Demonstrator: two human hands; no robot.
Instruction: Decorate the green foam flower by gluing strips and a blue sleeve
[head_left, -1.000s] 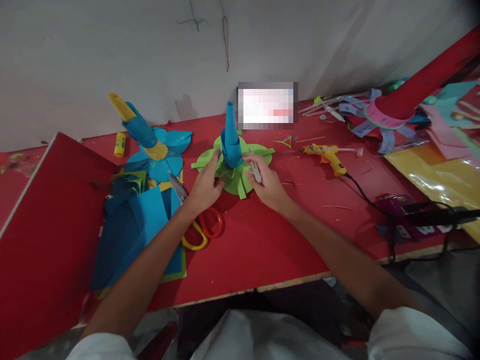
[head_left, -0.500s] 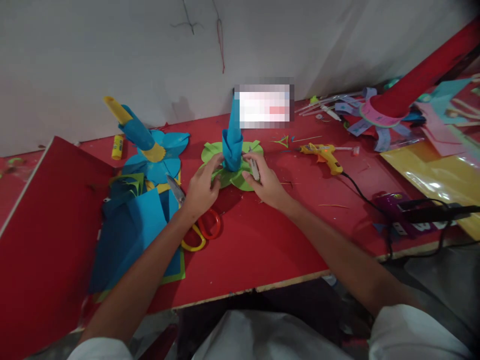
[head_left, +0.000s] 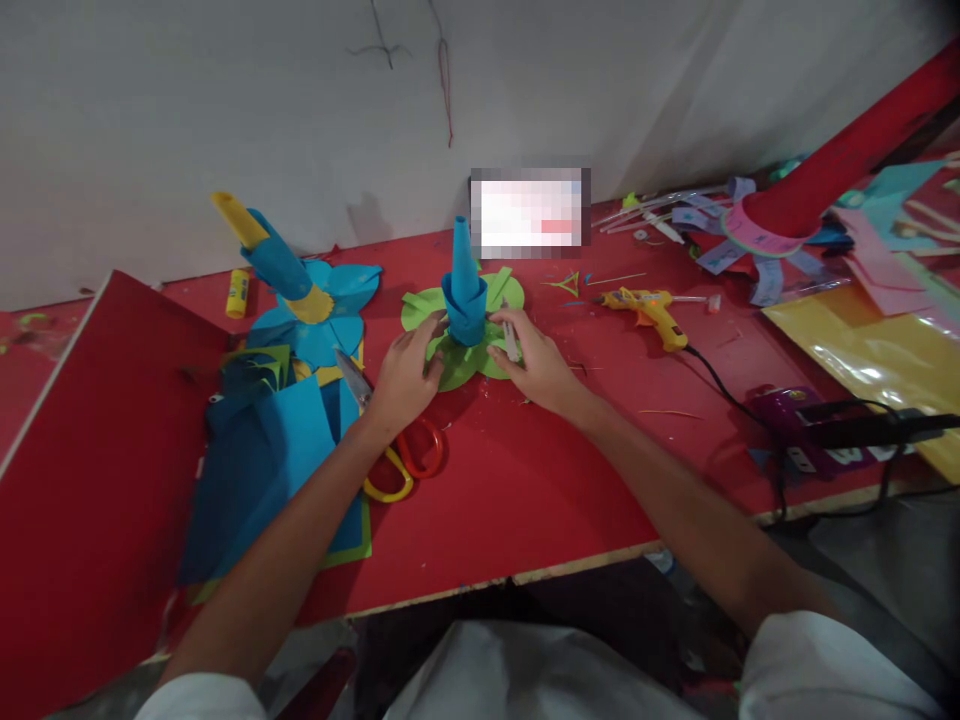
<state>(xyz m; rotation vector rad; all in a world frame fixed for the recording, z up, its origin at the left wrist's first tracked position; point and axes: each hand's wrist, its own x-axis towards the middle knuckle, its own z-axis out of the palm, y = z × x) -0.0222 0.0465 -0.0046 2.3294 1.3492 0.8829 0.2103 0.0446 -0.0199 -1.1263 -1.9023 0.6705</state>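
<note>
A rolled blue paper tube (head_left: 465, 290) stands upright at the centre of a green paper flower (head_left: 457, 372) on the red table. On its left side, my left hand (head_left: 409, 378) curves round the flower with thumb and fingers apart. My right hand (head_left: 534, 362) is on the other side, holding a slim grey tool (head_left: 511, 341) between thumb and fingers, its fingertips near the tube's base. A second paper flower, blue with a yellow centre (head_left: 311, 306), stands to the left with a blue and yellow tube leaning from it.
Open scissors (head_left: 422, 448) lie beside blue paper sheets (head_left: 289, 440). A red board (head_left: 97, 480) rises at the left. Rightward are a yellow glue gun (head_left: 645, 312) with its cord, a purple object (head_left: 799, 425) and a yellow sheet (head_left: 877, 350). A blurred-out screen (head_left: 529, 212) leans at the wall.
The blue tube's top has come lower and tilts slightly left, and the green flower has turned between my hands. Both hands have barely moved.
</note>
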